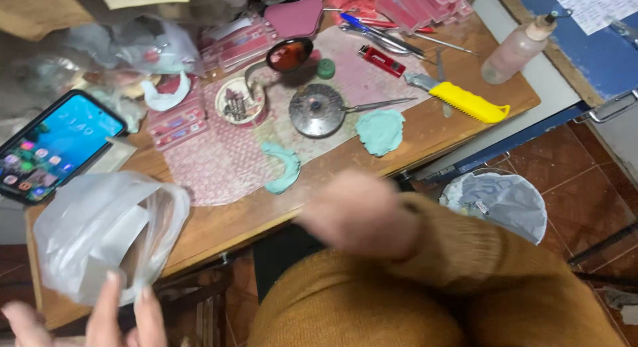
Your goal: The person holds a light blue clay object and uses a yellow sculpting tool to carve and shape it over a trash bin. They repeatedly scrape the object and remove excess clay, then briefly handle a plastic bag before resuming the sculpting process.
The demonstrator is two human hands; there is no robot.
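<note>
The person's left hand sits at seven o'clock in the view, fingers raised and spread, fingertips pointing toward twelve. The right hand, motion-blurred near centre, reaches toward ten o'clock, its mustard-sleeved forearm running back toward five.

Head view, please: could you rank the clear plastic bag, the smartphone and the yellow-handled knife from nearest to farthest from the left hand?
1. Clear plastic bag: touching the left hand, at the table's near-left corner.
2. Smartphone: just beyond the bag, at the left edge.
3. Yellow-handled knife: far right side of the table.
</note>
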